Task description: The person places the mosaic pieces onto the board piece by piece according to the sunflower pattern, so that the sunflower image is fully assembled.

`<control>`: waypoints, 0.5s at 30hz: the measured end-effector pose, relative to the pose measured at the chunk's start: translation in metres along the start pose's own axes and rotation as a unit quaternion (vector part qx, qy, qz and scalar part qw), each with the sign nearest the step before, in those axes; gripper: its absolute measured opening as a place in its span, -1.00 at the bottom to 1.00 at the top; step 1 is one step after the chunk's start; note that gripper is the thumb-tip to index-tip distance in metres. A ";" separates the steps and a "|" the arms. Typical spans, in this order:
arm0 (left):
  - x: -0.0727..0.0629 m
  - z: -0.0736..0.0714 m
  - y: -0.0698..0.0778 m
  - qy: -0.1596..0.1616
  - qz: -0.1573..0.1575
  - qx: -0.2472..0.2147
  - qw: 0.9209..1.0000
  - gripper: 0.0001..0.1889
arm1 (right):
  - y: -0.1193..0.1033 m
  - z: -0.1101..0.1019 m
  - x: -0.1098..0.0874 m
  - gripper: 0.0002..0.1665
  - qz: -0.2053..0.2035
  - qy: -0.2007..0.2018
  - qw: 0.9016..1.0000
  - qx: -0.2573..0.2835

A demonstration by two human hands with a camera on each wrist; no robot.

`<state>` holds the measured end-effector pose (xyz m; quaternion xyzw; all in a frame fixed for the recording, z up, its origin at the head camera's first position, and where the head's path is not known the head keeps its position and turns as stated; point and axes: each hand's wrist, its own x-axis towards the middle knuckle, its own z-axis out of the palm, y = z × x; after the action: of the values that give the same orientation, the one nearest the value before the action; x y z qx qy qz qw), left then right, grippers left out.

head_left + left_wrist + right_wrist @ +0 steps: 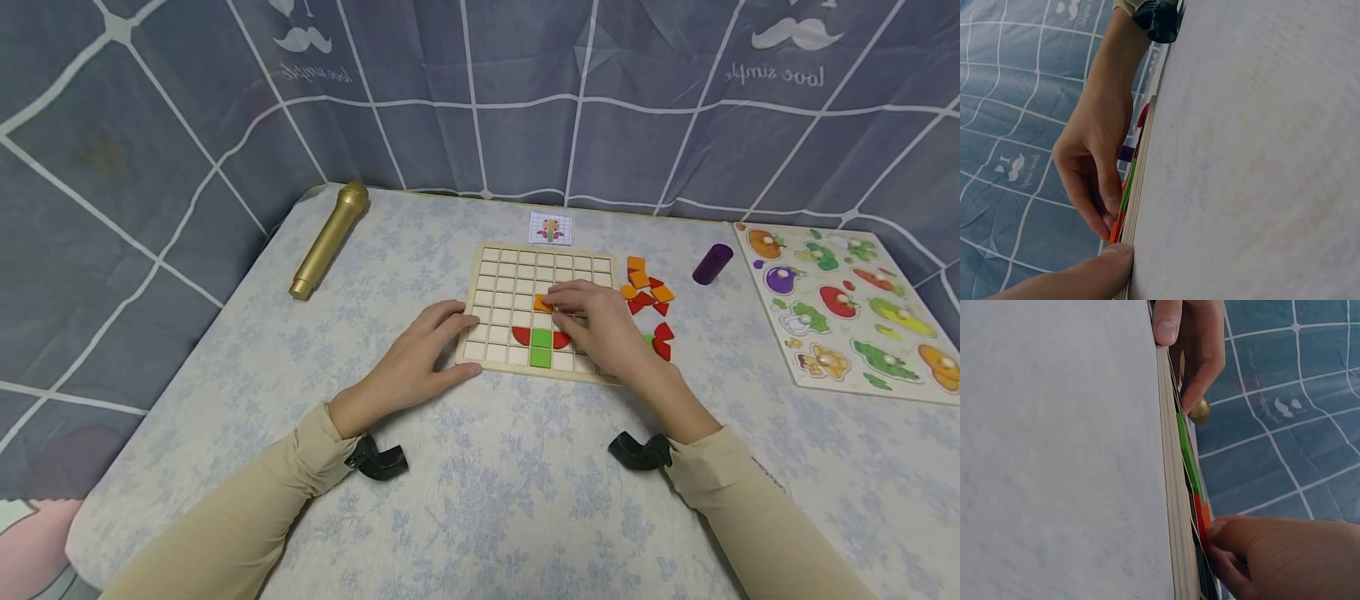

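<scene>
A wooden grid board [498, 350] lies on the table. My left hand [412, 354] rests at its left side, fingers over the left edge and thumb against the front left corner. My right hand [600, 325] reaches over the board and pinches an orange tile [542, 303] with thumb and fingertips, low over the grid. Two green squares [540, 357] sit one behind the other near the front, with a red quarter-round piece [521, 336] to the left and another red piece [561, 340] to the right, partly hidden by the right hand. Behind the board lies a small pattern card [551, 228].
Loose orange and red pieces [639, 279] lie right of the board, with red and green ones nearer the right wrist. Farther right are a purple cylinder [712, 264] and a vegetable puzzle board [862, 308]. A gold microphone [330, 240] lies back left. A grid-patterned curtain [525, 75] hangs behind.
</scene>
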<state>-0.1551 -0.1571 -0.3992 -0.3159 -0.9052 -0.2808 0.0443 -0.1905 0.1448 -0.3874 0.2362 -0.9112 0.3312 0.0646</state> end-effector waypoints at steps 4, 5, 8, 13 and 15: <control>0.000 0.000 0.000 0.003 0.001 0.001 1.000 -0.37 | -0.001 0.002 0.001 -0.73 -0.017 0.029 0.999 0.009; 0.000 0.000 0.000 0.003 0.001 0.001 1.000 -0.37 | -0.001 0.002 0.001 -0.77 -0.020 0.036 0.999 0.013; 0.000 0.000 -0.001 0.002 0.001 0.001 1.000 -0.37 | -0.003 0.002 0.000 -0.84 -0.025 0.039 0.999 0.011; 0.000 0.001 -0.001 0.001 0.003 0.000 1.000 -0.37 | -0.003 0.003 0.000 -0.85 -0.024 0.024 0.999 -0.005; 0.000 0.001 -0.002 0.000 0.003 0.000 1.000 -0.36 | -0.003 0.004 0.000 -0.84 -0.022 0.022 0.999 -0.008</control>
<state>-0.1557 -0.1578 -0.4008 -0.3182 -0.9044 -0.2808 0.0452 -0.1888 0.1404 -0.3883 0.2484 -0.9067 0.3276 0.0942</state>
